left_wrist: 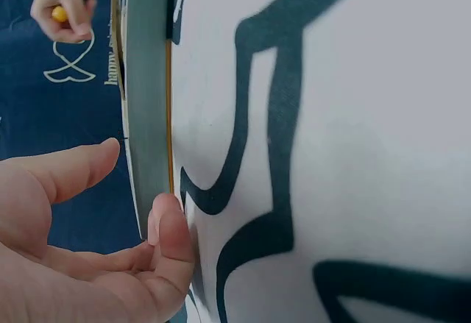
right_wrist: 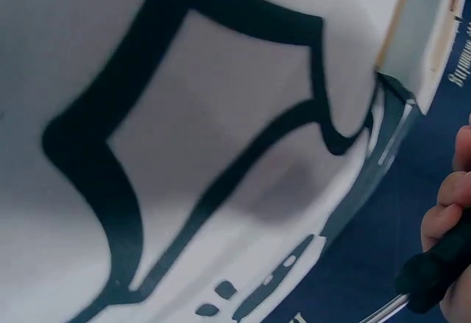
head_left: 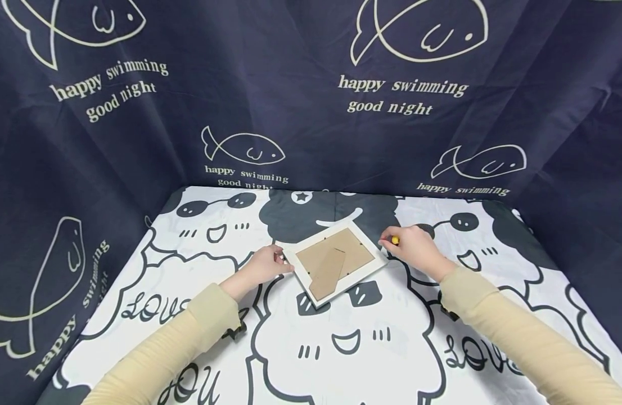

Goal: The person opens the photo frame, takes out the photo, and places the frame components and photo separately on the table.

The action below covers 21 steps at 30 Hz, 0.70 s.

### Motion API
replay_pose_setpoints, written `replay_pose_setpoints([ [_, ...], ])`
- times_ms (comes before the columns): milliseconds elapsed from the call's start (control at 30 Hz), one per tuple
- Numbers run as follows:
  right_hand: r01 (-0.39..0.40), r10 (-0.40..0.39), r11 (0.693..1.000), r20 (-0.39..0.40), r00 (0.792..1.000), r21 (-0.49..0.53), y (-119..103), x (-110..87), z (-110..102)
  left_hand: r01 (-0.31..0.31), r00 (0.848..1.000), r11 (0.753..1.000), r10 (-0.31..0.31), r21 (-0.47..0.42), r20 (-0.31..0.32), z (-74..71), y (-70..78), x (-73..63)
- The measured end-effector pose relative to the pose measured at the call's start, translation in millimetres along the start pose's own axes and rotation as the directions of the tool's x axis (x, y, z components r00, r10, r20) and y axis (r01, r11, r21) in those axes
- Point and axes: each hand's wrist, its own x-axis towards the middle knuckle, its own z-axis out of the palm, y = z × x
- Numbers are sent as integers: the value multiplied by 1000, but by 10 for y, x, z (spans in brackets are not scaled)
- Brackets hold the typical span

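Observation:
A white picture frame (head_left: pixel 336 261) lies back side up on the cloth, turned at an angle. Its brown backing board carries a brown stand flap (head_left: pixel 327 274). My left hand (head_left: pixel 264 265) is at the frame's left corner; in the left wrist view its fingertips (left_wrist: pixel 171 227) meet the edge, the thumb standing apart. Just beyond the right corner, my right hand (head_left: pixel 417 247) grips a screwdriver (right_wrist: pixel 434 264). That tool has a black handle and a metal shaft, and its yellow end (head_left: pixel 395 240) pokes out of the fist. The screwdriver's tip is outside the right wrist view.
A white cloth (head_left: pixel 351 371) with dark cartoon sheep and lettering covers the table. Navy curtains (head_left: pixel 311 101) printed with fish rise at the back and on both sides.

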Motion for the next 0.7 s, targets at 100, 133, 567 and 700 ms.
replay_pose_setpoints([
  [100,-23,24,999,48,999,-23,5,8,72,16,1000,999,-16,-44,13,-6,20,0],
  [133,-37,39,999,68,997,-28,4,12,91,25,1000,998,-24,-59,20,-8,27,0],
  [567,-144,146,989,142,979,-24,8,56,199,36,999,993,-35,-117,17,24,41,36],
  [700,-142,142,990,151,978,-9,20,67,208,36,999,994,-36,-100,6,30,44,45],
])
